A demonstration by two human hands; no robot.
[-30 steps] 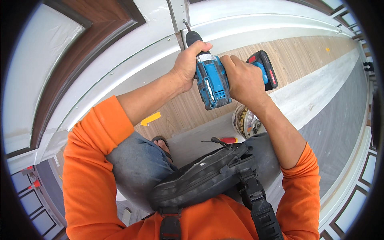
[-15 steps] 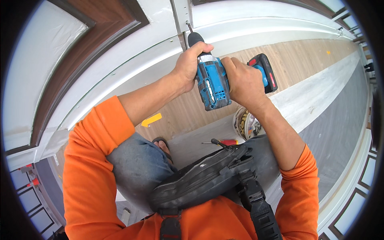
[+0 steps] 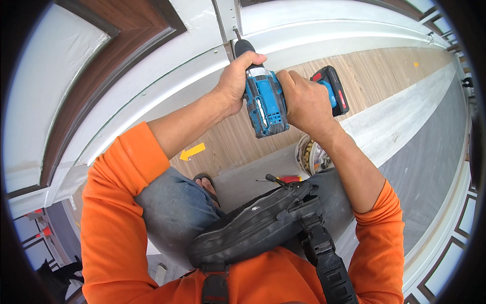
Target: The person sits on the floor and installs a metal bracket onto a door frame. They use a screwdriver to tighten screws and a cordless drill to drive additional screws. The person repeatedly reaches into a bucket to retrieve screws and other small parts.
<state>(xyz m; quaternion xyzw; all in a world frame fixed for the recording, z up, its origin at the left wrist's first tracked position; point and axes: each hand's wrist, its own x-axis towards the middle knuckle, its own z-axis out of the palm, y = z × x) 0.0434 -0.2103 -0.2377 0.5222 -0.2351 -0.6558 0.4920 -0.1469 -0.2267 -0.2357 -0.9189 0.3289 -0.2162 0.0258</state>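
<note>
- Drill (image 3: pixel 268 104): bright blue body with black patches, silvery collar, black toward the far end.
- Battery (image 3: pixel 332 90), on the right: black, marked with red.
- Sleeves (image 3: pixel 126 157): plain orange, the pair of them.
- Jeans (image 3: pixel 172 210): faded blue-grey, smudgy.
- Waist bag (image 3: pixel 248 220): black.
- Arrow (image 3: pixel 193 151), on the left: yellow.
- Floorboards (image 3: pixel 223 144): tan, streaked like wood grain.
- Panelling (image 3: pixel 55 66), far left: white beside grained reddish brown.

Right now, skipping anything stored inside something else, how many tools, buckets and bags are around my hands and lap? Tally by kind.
Blue-and-black cordless drill, held by the left hand and right hand: 1
Red-handled screwdriver: 1
Round, pale bucket with printed label: 1
Black zippered bag: 1
Total: 4
</note>
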